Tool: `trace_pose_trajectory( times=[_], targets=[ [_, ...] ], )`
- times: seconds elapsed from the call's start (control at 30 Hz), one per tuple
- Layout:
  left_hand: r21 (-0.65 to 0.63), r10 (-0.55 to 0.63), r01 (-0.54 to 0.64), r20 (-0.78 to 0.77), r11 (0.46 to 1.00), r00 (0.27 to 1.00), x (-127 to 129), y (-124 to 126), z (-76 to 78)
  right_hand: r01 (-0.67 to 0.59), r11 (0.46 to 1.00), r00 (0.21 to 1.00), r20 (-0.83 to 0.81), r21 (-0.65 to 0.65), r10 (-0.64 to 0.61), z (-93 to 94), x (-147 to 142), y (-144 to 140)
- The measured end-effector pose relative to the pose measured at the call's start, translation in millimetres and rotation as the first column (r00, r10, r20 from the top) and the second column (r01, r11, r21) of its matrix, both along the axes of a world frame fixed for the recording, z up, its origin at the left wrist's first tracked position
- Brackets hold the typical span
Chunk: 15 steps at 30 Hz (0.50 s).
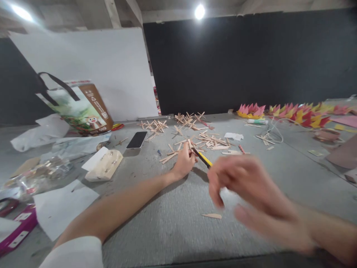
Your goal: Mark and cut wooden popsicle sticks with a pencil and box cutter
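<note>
My left hand (pixel 185 162) reaches to the middle of the grey table, its fingers closed round a slim yellow-and-black tool (pixel 203 158) that looks like a utility knife. A pale wooden craft stick (pixel 190 144) shows at the same fingertips; how it is gripped is partly hidden. Closer to the camera, my right hand (pixel 248 190) is blurred by motion, with curled fingers and the thumb apart from them. It overlaps the tool's near end in view, and nothing shows between its fingers. Below the hands lies a pointed piece of craft stick (pixel 212 215).
Piles of craft sticks (pixel 213 141) lie beyond my hands. Leftward are a phone (pixel 137 140), a tissue pack (pixel 104 165), white paper (pixel 64 203) and a shopping bag (pixel 83 108). Pink and yellow paper flowers (pixel 251 111), a glue stick (pixel 257 121) and a white cable (pixel 275 136) are at right.
</note>
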<state>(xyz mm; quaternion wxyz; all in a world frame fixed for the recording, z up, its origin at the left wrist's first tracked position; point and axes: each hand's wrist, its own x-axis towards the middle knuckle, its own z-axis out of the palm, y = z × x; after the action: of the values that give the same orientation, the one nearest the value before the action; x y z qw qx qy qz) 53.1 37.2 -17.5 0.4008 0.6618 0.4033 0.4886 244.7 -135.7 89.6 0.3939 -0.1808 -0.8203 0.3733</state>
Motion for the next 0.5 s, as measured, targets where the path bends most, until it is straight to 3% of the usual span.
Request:
trace_pose_trajectory(
  times=[0.07,0.17,0.23,0.33,0.5],
  targets=[
    [-0.007,0.001,-0.001,0.01,1.0,1.0,0,-2,2.1,0.144,0.986,0.975,0.156,0.089,-0.157,-3.7,12,39],
    [-0.065,0.002,0.0,0.041,0.998,0.999,0,-2,2.4,0.319,0.901,0.805,0.418,0.294,-0.422,-28.6,27,87],
    [-0.091,-0.003,0.008,0.06,0.996,0.998,1,-1,1.5,0.325,0.887,0.741,0.496,0.327,-0.454,-49.6,32,103],
    [-0.109,0.0,0.007,0.069,0.994,0.998,1,1,0.9,0.344,0.905,0.689,0.587,0.251,-0.425,-69.9,35,107],
    [-0.159,0.011,-0.004,0.043,0.987,0.999,0,1,4.6,0.381,0.905,0.725,0.548,0.187,-0.418,-70.6,37,106]
  ],
)
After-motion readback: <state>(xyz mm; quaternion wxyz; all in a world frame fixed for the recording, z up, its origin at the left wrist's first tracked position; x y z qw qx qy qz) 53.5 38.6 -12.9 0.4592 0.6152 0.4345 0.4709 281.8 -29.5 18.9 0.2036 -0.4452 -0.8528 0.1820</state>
